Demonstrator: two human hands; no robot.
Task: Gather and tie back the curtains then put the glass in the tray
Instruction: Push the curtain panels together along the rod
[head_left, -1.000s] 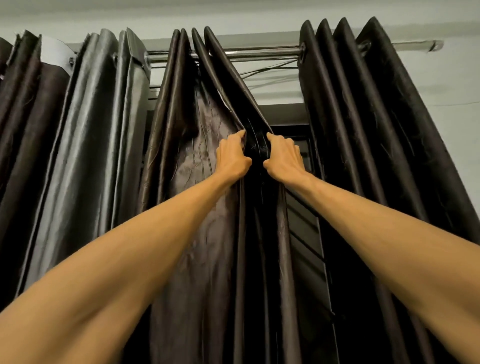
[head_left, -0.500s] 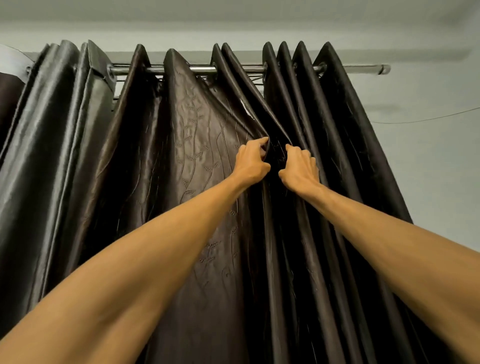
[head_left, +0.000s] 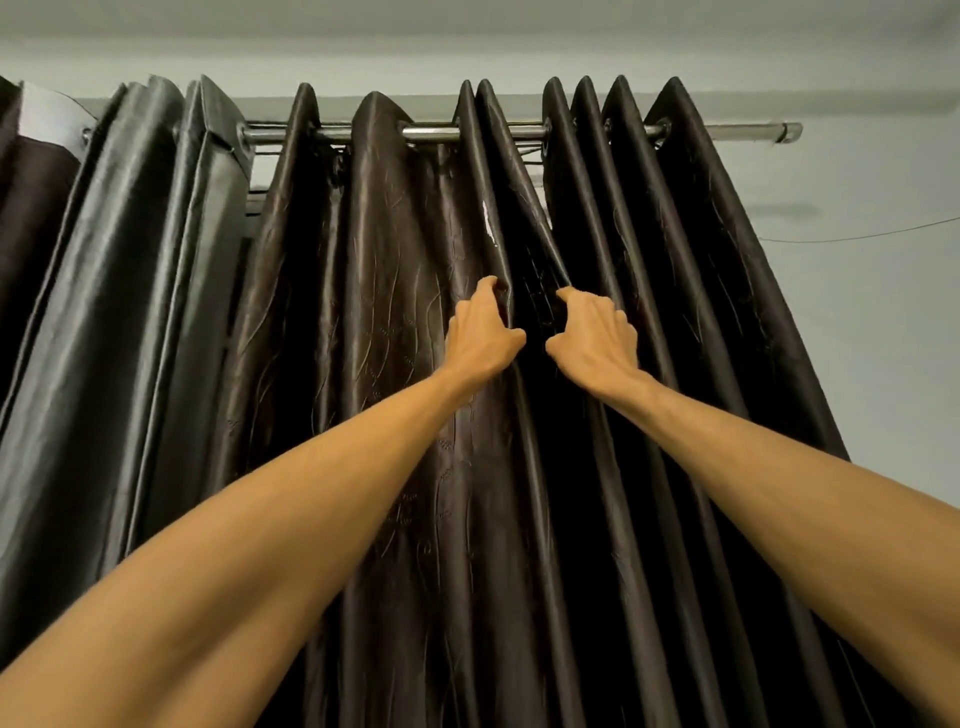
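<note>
- Curtains (head_left: 395, 364) hang by eyelets from a metal rod (head_left: 431, 134); their lower ends are cut off at the bottom of the view.
- Fingertips of both hands are buried in the folds.
- One fold's edge is gripped by the left hand (head_left: 480, 338); the right hand (head_left: 597, 343) clutches the neighbouring fold, just beside.
- Fabric is dark brown, glossy and faintly embossed, in deep vertical pleats.
- Pale wall (head_left: 857, 338) and a thin wire (head_left: 857, 236) lie to the right.
</note>
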